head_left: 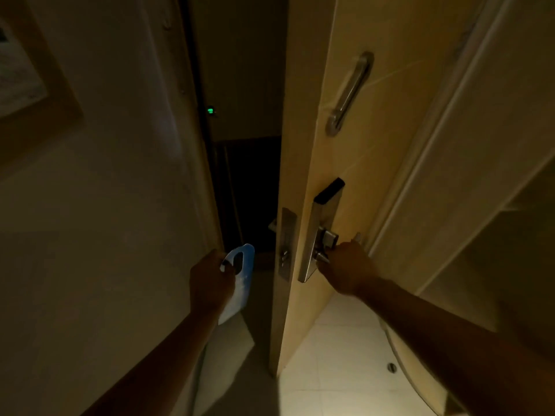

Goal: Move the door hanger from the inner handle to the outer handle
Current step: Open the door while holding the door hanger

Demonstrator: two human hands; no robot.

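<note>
A wooden door stands partly open, its edge facing me. My right hand grips the inner lever handle on the steel lock plate. My left hand holds a pale blue door hanger near its hook hole, in the gap left of the door edge. A small bright piece of the outer handle shows just beyond the door edge; the rest of it is hidden by the door.
A swing-bar door guard is mounted high on the door. The door frame and wall stand at left, with a framed picture on the wall. The dark corridor shows a green light. A floor door stop sits on the white tiles.
</note>
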